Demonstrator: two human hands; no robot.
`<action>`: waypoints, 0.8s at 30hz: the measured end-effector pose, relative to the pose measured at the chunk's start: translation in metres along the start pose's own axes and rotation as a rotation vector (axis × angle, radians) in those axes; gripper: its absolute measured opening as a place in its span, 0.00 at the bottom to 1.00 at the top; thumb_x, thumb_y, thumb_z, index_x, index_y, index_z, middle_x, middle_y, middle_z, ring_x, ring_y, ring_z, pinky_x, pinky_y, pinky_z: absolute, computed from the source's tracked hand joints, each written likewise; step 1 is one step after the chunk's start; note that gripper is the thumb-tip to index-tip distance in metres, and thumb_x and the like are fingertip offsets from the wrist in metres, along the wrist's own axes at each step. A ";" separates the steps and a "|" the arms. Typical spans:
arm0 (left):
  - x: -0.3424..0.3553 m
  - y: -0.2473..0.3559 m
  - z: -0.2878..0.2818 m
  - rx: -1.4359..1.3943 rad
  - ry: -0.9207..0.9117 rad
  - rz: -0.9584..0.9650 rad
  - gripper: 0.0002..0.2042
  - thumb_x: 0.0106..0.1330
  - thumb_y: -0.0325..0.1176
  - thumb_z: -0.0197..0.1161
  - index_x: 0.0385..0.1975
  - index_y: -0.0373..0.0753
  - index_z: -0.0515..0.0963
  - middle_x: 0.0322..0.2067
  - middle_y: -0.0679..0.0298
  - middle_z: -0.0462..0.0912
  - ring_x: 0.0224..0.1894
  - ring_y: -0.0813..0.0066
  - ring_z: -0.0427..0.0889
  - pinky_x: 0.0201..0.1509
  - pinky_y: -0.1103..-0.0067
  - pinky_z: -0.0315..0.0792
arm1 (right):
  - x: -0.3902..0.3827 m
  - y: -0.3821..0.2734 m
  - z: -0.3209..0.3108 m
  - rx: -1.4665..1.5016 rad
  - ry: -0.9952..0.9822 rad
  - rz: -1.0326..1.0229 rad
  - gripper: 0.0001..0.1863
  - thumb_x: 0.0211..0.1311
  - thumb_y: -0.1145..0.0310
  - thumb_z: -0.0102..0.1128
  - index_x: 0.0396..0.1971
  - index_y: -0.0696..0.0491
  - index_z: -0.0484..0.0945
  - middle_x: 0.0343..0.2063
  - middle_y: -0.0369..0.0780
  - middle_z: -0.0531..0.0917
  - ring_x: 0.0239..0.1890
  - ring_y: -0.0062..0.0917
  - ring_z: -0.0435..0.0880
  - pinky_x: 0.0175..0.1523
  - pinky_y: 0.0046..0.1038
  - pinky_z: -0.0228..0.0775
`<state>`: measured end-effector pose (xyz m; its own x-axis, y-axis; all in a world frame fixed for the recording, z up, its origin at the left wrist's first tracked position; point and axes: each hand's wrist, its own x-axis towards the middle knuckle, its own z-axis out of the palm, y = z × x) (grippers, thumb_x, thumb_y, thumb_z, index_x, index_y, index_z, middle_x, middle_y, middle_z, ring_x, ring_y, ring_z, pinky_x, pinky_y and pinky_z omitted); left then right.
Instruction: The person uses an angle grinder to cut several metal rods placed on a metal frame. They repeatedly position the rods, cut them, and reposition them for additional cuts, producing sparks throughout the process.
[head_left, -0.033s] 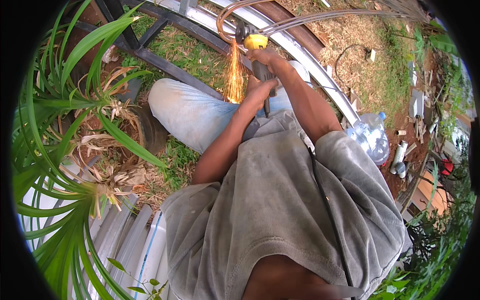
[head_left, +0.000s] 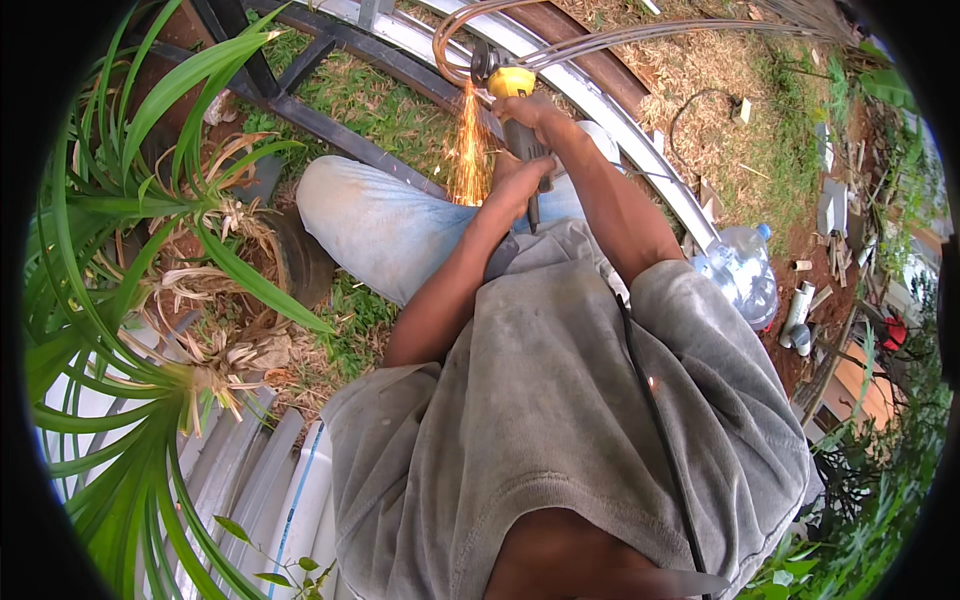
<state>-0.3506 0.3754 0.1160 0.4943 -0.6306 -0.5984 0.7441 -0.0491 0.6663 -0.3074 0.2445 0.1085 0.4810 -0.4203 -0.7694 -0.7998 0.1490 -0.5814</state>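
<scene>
An angle grinder [head_left: 522, 140] with a yellow head and dark body is gripped in both hands at the top middle. My right hand [head_left: 530, 112] wraps the body just behind the yellow head. Further back, my left hand [head_left: 520, 182] is closed around the handle. The grinder's disc [head_left: 484, 62] is at the bent end of a bundle of thin metal rods [head_left: 447, 48]; the exact contact point is too small to make out. A stream of orange sparks [head_left: 468, 150] sprays from the disc down toward my jeans [head_left: 370, 215].
A black cord [head_left: 655, 420] runs over my grey shirt. Dark metal frame bars [head_left: 350, 150] and a white metal beam [head_left: 660, 175] lie around my legs. Long-leaved plants [head_left: 150, 390] crowd the left. Right of me stand a clear plastic bottle [head_left: 742, 270] and a white pipe piece [head_left: 800, 310].
Both hands and the grinder hold the same place. The spark stream differs slightly in shape, and a small glowing speck near the cord on my shirt has shifted slightly upward.
</scene>
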 end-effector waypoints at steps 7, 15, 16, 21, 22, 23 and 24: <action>0.008 0.013 0.011 0.066 0.000 -0.021 0.09 0.55 0.23 0.69 0.34 0.35 0.78 0.25 0.62 0.82 0.22 0.75 0.81 0.24 0.77 0.74 | 0.014 -0.004 -0.016 0.013 0.084 -0.025 0.23 0.43 0.61 0.75 0.38 0.58 0.81 0.31 0.40 0.83 0.26 0.26 0.81 0.30 0.30 0.74; 0.016 0.012 0.036 0.094 -0.001 -0.012 0.10 0.58 0.25 0.70 0.36 0.36 0.77 0.28 0.63 0.82 0.26 0.75 0.82 0.25 0.76 0.76 | 0.015 0.000 -0.038 -0.131 0.146 -0.096 0.32 0.37 0.51 0.76 0.40 0.60 0.85 0.38 0.44 0.87 0.38 0.31 0.85 0.43 0.31 0.76; 0.013 0.011 0.035 0.085 0.017 -0.030 0.09 0.58 0.25 0.70 0.36 0.36 0.77 0.29 0.63 0.82 0.25 0.75 0.82 0.25 0.76 0.76 | 0.014 0.004 -0.036 -0.134 0.136 -0.101 0.32 0.37 0.51 0.76 0.40 0.60 0.85 0.38 0.44 0.87 0.38 0.31 0.85 0.43 0.31 0.76; 0.007 0.004 0.031 0.055 0.075 -0.048 0.09 0.57 0.25 0.70 0.35 0.36 0.77 0.28 0.63 0.82 0.25 0.74 0.81 0.24 0.75 0.77 | 0.012 0.013 -0.024 -0.161 0.089 -0.067 0.32 0.39 0.50 0.76 0.40 0.61 0.85 0.38 0.45 0.87 0.38 0.31 0.85 0.44 0.31 0.76; 0.008 0.002 0.031 0.062 0.088 -0.035 0.09 0.57 0.26 0.70 0.35 0.36 0.77 0.28 0.63 0.82 0.24 0.74 0.81 0.24 0.75 0.77 | 0.012 0.014 -0.023 -0.175 0.090 -0.062 0.33 0.39 0.49 0.76 0.40 0.61 0.85 0.38 0.45 0.87 0.38 0.31 0.85 0.44 0.31 0.76; 0.008 -0.001 0.030 0.067 0.096 -0.019 0.09 0.57 0.26 0.70 0.35 0.35 0.77 0.27 0.63 0.82 0.24 0.74 0.81 0.24 0.75 0.77 | 0.013 0.014 -0.022 -0.188 0.093 -0.053 0.33 0.39 0.49 0.76 0.40 0.61 0.85 0.38 0.45 0.87 0.39 0.31 0.86 0.44 0.31 0.76; 0.010 -0.003 0.029 0.071 0.104 -0.002 0.09 0.58 0.26 0.70 0.34 0.35 0.77 0.27 0.63 0.82 0.24 0.74 0.81 0.23 0.75 0.77 | 0.014 0.014 -0.021 -0.212 0.099 -0.036 0.33 0.39 0.48 0.76 0.40 0.61 0.85 0.39 0.45 0.87 0.39 0.31 0.86 0.44 0.31 0.76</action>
<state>-0.3612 0.3471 0.1212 0.5396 -0.5468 -0.6402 0.7133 -0.1070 0.6926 -0.3197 0.2219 0.0948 0.4811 -0.5096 -0.7134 -0.8455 -0.0545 -0.5312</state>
